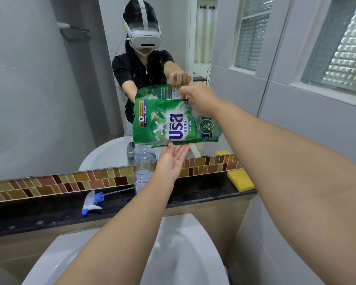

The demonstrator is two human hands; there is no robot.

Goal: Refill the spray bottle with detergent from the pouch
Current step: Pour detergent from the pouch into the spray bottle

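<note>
Green glossy plastic detergent pouch [173,122] hangs sideways over the capless clear plastic spray bottle [143,171] on the black ledge. Right hand [201,101] pinches its top corner, left hand [172,161] flat and spread underneath. Looks floppy, slick and sloshy, so I'd keep supporting the bottom.

We see a glossy green plastic-film pouch [176,123] and a clear, smooth plastic bottle [143,169]. The ledge [49,210] looks like dark polished stone, speckled; at its right end lies a matt, porous yellow sponge [241,180].
</note>
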